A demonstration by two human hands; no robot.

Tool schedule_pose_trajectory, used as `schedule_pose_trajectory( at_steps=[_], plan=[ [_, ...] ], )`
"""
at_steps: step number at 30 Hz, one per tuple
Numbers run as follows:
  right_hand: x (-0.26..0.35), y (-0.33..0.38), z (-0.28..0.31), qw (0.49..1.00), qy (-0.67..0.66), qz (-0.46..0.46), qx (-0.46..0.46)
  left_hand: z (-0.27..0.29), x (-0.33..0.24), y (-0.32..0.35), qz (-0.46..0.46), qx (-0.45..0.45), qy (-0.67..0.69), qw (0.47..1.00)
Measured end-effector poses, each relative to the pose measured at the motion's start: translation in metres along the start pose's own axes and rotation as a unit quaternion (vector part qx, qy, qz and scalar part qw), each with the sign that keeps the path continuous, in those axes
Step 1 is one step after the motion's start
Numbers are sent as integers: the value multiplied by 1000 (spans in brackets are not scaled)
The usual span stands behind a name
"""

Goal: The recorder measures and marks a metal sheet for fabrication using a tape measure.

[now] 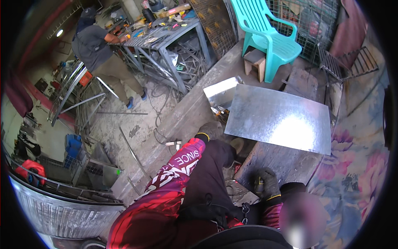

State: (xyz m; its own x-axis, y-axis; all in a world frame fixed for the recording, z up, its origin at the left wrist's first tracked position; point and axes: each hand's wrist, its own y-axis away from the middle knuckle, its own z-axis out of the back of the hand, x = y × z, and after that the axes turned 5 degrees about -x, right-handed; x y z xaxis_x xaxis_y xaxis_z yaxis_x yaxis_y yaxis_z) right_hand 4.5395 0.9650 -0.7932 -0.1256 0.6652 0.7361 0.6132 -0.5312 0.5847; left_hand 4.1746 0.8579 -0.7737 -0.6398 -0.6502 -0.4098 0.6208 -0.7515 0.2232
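My left hand [211, 130], in a dark grey glove with a yellow cuff edge, is stretched forward beside my knee. Its fingers are too dark and foreshortened to read. Just beyond it lie small orange-and-dark items [220, 112] I cannot make out, below a smaller shiny metal piece [222, 90]. A large flat metal sheet [273, 116] rests on the worn wooden bench [271, 162] to the right. My right hand [267, 184], gloved alike, is close to my body at the bench's near edge. Its fingers are curled; a yellowish bit shows by them, and whatever they hold is hidden.
A turquoise plastic chair [271, 39] stands at the back over a small wooden stool [255, 64]. Another person [97, 52] works at a metal table [161, 35] covered with tools. Metal bars [134, 151] and cables lie on the floor. Flowered fabric [344, 174] spreads at the right.
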Motion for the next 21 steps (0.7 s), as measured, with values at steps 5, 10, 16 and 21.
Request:
schedule_pose_trajectory(
  at_steps=[5,10,16,21],
  plan=[
    [9,7,-2,991,-135,-12,0,-7,4,-2,27,-21,8,999],
    [9,7,-4,984,-173,-5,-46,-6,4,-3,32,-6,11,999],
    [14,9,-5,982,-186,10,-16,-16,10,-11,22,-24,-5,999],
    [11,9,-4,983,-179,26,-21,-21,11,-11,-14,-41,-26,999]
  ],
)
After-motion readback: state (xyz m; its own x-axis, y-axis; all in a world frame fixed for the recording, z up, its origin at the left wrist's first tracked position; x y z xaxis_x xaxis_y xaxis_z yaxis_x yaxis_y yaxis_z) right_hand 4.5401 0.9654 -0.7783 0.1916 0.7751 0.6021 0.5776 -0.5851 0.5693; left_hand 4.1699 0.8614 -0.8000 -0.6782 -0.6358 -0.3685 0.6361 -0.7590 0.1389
